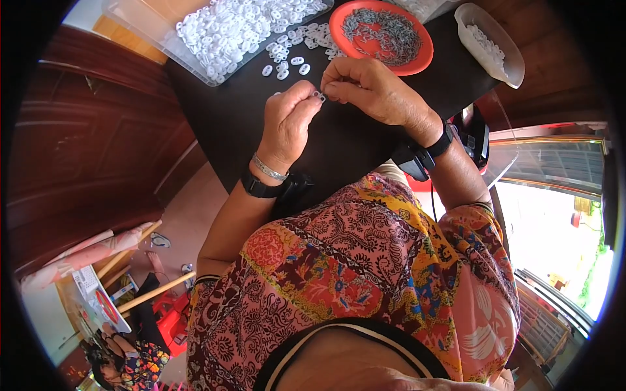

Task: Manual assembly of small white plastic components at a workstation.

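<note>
My left hand is closed, with a small white two-holed plastic piece pinched at its fingertips. Right beside it, the thumb and forefinger of my right hand are pressed together at the edge of that piece; whatever they hold is too small to make out. Both hands are above the dark table. Just beyond them lie loose white oval pieces, each with two holes. An orange-red bowl of small grey metal parts stands past my right hand.
A clear plastic bin heaped with white ovals stands at the far left. A translucent scoop-shaped tray with white pieces sits at the far right. Another person is at the lower left, near a small table and red stool.
</note>
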Action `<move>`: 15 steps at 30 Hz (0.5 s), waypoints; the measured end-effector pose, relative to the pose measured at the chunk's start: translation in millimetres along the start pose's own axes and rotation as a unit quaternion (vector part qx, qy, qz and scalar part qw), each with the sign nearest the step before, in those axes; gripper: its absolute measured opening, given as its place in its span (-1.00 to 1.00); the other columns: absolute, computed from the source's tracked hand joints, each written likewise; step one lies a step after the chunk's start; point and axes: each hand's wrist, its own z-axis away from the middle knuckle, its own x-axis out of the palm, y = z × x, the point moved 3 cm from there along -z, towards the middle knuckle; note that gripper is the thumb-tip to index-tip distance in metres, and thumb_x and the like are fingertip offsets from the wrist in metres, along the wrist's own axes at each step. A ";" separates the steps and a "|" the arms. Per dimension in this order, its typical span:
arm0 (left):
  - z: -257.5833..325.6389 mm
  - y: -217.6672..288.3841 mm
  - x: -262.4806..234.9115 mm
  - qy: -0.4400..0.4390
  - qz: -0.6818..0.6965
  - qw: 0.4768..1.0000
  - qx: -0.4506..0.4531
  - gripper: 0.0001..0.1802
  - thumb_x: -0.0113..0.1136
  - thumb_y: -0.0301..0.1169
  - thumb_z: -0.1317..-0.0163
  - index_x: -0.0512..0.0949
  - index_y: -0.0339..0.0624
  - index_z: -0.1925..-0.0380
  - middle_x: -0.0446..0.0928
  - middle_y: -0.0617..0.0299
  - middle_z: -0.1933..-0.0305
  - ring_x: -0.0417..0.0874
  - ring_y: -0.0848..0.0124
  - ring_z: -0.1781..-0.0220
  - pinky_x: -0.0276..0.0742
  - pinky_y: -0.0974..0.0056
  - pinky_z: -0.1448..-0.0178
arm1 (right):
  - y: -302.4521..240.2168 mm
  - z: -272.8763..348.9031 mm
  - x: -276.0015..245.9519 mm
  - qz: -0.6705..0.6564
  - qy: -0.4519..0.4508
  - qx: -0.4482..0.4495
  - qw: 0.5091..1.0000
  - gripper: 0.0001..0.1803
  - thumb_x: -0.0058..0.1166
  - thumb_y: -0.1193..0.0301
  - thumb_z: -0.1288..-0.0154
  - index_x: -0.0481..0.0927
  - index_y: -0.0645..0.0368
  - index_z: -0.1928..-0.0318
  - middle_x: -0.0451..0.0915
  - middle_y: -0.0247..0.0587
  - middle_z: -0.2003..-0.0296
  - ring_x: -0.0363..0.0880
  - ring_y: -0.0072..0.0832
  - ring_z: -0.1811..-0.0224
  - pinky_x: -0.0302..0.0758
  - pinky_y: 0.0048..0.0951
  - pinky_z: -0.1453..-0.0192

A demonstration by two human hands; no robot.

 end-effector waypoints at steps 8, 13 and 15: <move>1.4 0.7 2.6 0.002 -0.026 0.999 0.022 -0.79 -0.01 -0.44 -0.19 0.34 -0.33 0.57 0.21 0.19 0.70 0.19 0.50 0.65 0.18 0.34 0.55 | -7.6 1.3 0.8 0.081 0.013 -0.012 0.997 -0.86 0.02 0.43 -0.23 0.51 0.27 0.30 0.52 -0.26 0.47 0.50 -0.55 0.40 0.42 -0.50 0.28; 2.4 1.7 4.3 0.002 -0.041 0.999 0.033 -0.76 -0.03 -0.40 -0.21 0.35 -0.33 0.57 0.23 0.17 0.69 0.21 0.48 0.65 0.20 0.33 0.54 | -9.3 2.4 2.4 0.116 0.030 -0.051 0.991 -0.87 0.03 0.44 -0.20 0.51 0.26 0.32 0.52 -0.21 0.50 0.53 -0.46 0.42 0.43 -0.46 0.31; 3.2 2.1 5.3 0.002 -0.029 0.999 0.018 -0.77 -0.04 -0.40 -0.19 0.35 -0.26 0.61 0.27 0.40 0.66 0.16 0.67 0.64 0.06 0.49 0.57 | -6.5 2.9 4.4 0.118 0.023 -0.048 0.992 -0.87 0.03 0.44 -0.21 0.51 0.27 0.32 0.53 -0.22 0.49 0.53 -0.47 0.41 0.43 -0.47 0.30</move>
